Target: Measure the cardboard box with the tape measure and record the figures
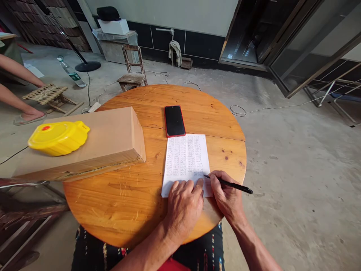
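Observation:
A white sheet of paper (186, 160) filled with rows of small writing lies on the round wooden table (118, 199). My left hand (183, 205) rests flat on the sheet's lower edge, fingers stretched out. My right hand (225, 195) is closed round a black pen (229, 184), whose tip touches the paper's lower right part. A black phone in a red case (174, 120) lies just beyond the sheet's top edge.
A long cardboard box (93, 146) lies across the table's left side, with a yellow plastic lid (58, 137) on it. On the concrete floor stand a small wooden chair (132, 69), a water bottle (71, 72) and loose cables. Another person's arm and foot (28, 114) show at far left.

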### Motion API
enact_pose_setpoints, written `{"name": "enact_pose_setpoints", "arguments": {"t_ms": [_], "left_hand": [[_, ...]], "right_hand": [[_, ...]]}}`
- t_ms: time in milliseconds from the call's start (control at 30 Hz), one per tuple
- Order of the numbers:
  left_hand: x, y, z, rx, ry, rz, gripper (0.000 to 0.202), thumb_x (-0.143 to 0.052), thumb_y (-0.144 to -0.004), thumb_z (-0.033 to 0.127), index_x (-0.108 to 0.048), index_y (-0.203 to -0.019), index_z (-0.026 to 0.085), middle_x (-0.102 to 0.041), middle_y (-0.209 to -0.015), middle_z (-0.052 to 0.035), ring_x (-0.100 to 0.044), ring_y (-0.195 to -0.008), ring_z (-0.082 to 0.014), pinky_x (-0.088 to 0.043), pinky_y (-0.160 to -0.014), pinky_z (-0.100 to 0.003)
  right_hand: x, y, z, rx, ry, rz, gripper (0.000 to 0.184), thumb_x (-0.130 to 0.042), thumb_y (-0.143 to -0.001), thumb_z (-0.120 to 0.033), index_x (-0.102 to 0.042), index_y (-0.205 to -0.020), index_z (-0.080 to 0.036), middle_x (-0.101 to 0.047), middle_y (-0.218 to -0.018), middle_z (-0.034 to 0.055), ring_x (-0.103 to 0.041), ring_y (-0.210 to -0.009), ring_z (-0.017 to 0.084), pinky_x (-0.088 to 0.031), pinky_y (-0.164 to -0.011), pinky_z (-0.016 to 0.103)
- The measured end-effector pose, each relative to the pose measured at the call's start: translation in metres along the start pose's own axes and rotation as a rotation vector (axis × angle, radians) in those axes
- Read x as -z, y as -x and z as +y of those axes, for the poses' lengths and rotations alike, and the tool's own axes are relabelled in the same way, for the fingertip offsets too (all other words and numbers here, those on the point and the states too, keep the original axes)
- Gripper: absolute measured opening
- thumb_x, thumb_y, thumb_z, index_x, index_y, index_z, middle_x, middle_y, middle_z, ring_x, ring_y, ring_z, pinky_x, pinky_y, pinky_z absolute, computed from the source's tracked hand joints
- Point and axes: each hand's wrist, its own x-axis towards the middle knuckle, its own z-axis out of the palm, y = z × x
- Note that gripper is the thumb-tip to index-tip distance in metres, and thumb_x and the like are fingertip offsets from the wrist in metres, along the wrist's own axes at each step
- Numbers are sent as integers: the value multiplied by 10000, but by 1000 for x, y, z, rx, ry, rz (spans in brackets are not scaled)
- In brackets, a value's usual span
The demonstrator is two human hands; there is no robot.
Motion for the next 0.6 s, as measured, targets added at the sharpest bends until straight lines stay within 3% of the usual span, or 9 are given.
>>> {"name": "enact_pose_setpoints", "arguments": {"t_ms": [233,467,600], "left_hand": [[-1,0,-1,-13,14,24,284,-583,-905,171,-643,-1180,209,-655,-808,-20,-640,-759,-234,-476,-728,-412],[-2,0,-1,-19,9,24,318,-605,-878,155,-633,-1188,217,-655,-810,-14,-637,-754,-231,-471,-703,-400],[0,0,-1,-18,1,13,312,-597,-881,154,-632,-1185,221,-657,-813,-14,-635,-763,-221,-470,-709,-389]], "right_hand": [[1,1,4,-79,-159,9,209,-553,-941,-328,-642,-812,-191,-585,-612,-18,-520,-520,129,-431,-499,243],[-2,-3,0,-209,-412,186,258,-619,-910,-425,-629,-811,-187,-508,-491,-48,-435,-425,108,-353,-411,225],[-4,-6,-2,-237,-433,201,262,-644,-887,-450,-652,-882,-188,-530,-527,-40,-451,-458,117,-370,-432,231]]}}
